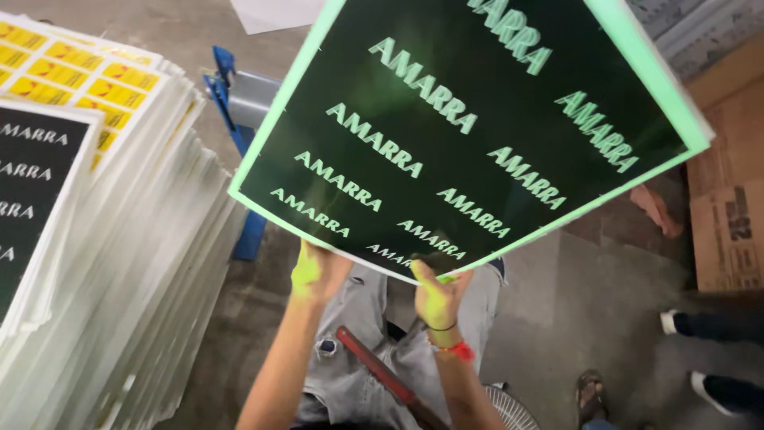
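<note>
The sheet (469, 127) held up at twelve o'clock looks like thin glossy film or coated paper, dark with a pale green sheen at its edges, and both the left hand (314, 275) and right hand (436, 299) gripping its lower edge are smeared with matt yellow-green ink. At nine o'clock the stack (119, 263) is smooth white paper with printed top faces, beside a blue painted metal frame (239, 103). The floor (589, 302) is rough, dull concrete, the box (728, 199) at three o'clock is matt brown cardboard, and the trousers (358, 350) seem to be worn grey cloth.
</note>
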